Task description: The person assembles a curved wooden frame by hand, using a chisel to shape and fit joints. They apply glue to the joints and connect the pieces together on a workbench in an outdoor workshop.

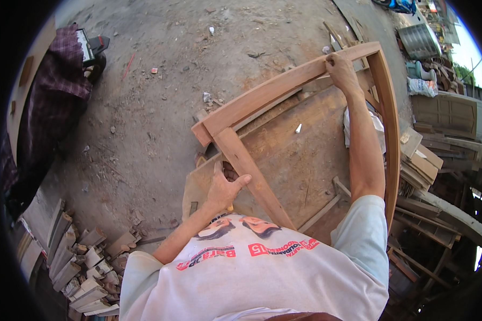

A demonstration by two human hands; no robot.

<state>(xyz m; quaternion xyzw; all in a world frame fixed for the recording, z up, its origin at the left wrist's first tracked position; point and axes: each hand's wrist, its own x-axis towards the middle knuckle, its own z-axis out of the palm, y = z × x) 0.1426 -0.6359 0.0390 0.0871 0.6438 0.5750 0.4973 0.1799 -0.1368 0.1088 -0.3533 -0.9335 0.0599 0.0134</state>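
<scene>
A reddish-brown wooden frame (pixel 268 93) with straight rails and mitred-looking corners lies in front of me, above a worn wooden worktop (pixel 300 155). My right hand (pixel 340 69) is closed over its far rail, close to the far right corner. At the left side piece, my left hand (pixel 225 184) has its thumb against the wood; the other fingers curl at its outer edge and are partly hidden. Inside the frame's outline, a small white object (pixel 298 128) rests on the worktop. Behind my right forearm some white crumpled material (pixel 379 131) shows.
Wood offcuts (pixel 85 278) are heaped at the lower left. Dark plaid cloth (pixel 48 101) hangs at the far left. On the right stand a metal drum (pixel 420 41), a panelled wooden piece (pixel 447 115) and stacked boards (pixel 420 160). Bits of litter dot the dirt floor (pixel 144 107).
</scene>
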